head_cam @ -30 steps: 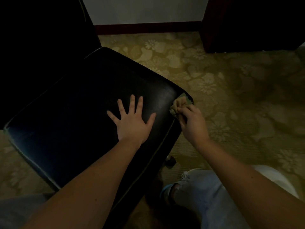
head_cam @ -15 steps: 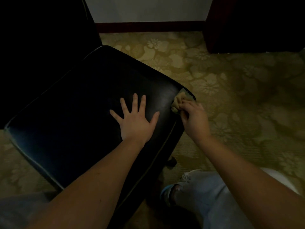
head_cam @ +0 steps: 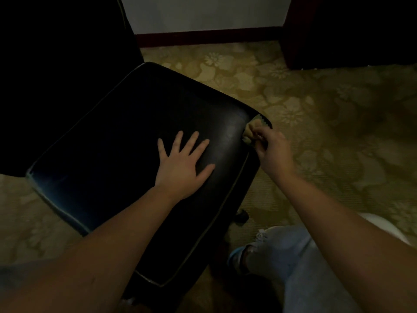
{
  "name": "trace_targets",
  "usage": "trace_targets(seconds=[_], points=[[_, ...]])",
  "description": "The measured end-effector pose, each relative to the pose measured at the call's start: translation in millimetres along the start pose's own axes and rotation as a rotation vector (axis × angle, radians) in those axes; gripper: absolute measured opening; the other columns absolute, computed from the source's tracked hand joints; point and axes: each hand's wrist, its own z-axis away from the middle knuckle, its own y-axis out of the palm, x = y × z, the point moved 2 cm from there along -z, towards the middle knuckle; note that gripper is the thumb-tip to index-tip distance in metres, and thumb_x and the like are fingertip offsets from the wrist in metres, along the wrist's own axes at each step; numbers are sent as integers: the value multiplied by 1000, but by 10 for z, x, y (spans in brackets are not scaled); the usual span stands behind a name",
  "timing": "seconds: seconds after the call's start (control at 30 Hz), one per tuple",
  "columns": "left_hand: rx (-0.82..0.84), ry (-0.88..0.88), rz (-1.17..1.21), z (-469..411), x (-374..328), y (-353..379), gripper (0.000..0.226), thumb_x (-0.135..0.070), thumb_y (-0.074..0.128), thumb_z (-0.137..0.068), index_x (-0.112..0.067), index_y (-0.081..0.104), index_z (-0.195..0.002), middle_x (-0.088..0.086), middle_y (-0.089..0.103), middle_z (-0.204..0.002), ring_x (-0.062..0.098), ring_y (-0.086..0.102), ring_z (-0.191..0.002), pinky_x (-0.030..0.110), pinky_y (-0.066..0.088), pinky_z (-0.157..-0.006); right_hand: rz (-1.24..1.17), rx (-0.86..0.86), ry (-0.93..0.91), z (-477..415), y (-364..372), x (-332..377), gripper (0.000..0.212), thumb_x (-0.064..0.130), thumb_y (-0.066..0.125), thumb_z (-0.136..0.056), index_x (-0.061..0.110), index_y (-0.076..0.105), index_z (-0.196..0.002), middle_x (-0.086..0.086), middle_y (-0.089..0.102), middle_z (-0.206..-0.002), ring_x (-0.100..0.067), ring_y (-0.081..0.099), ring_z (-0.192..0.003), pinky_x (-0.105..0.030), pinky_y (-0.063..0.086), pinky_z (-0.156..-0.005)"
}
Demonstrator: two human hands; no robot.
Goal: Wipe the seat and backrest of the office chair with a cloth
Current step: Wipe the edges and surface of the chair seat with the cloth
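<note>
pinching cloth (head_cam: pixel 251 134) at seat (head_cam: pixel 126 136) corner: right hand (head_cam: pixel 272 150) | left hand (head_cam: pixel 182 166) spread flat on seat

dim, soft and grainy, dark corners, wide-angle bending at edges.

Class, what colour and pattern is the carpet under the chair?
Olive-gold carpet with a pale floral pattern, seen in the head view, the only view.

Seat (head_cam: pixel 126 136) glossy black leather-like; cloth (head_cam: pixel 251 133) soft; carpet (head_cam: pixel 316 114) matt, patterned.
</note>
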Motion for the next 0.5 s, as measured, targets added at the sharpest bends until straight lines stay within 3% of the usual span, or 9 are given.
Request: trace_targets(seconds=[0.1, 0.2, 0.3, 0.5], points=[[-3, 35, -4, 64, 85, 2, 79, -75, 5, -89, -42, 11, -160, -6, 4, -172, 28, -2, -158, 68, -3, -120, -66, -36, -11, -71, -38, -1, 37, -2, 58, -84, 14, 64, -117, -8, 68, -105, -24, 61, -95, -28, 46, -81], [1, 70, 9, 109, 93, 51, 77, -75, 7, -91, -43, 9, -160, -7, 3, -171, 27, -3, -158, 65, -7, -120, 29, -24, 20, -188, 12, -56, 34, 2, 57, -85, 15, 63, -115, -8, 67, -101, -28, 61, -94, -34, 49, -78], [16, 85, 44, 136, 89, 135, 74, -74, 9, -92, -44, 5, -160, -8, 0, -171, 25, -7, -158, 62, -9, -122, 56, -33, 29, -134, 71, -36, 23, 2, 60, -83, 10, 67, -103, -9, 66, -97, -29, 59, -91, -27, 40, -74], [-46, 89, 57, 114, 86, 209, 71, -72, 15, -95, -43, 13, -160, -7, 8, -171, 26, 2, -158, 61, -2, -124, -11, 16, -17, 197, 132, 31, 22, 10, 65, -88, 10, 70, -110, -5, 64, -118, -23, 53, -105, -27, 40, -88]])
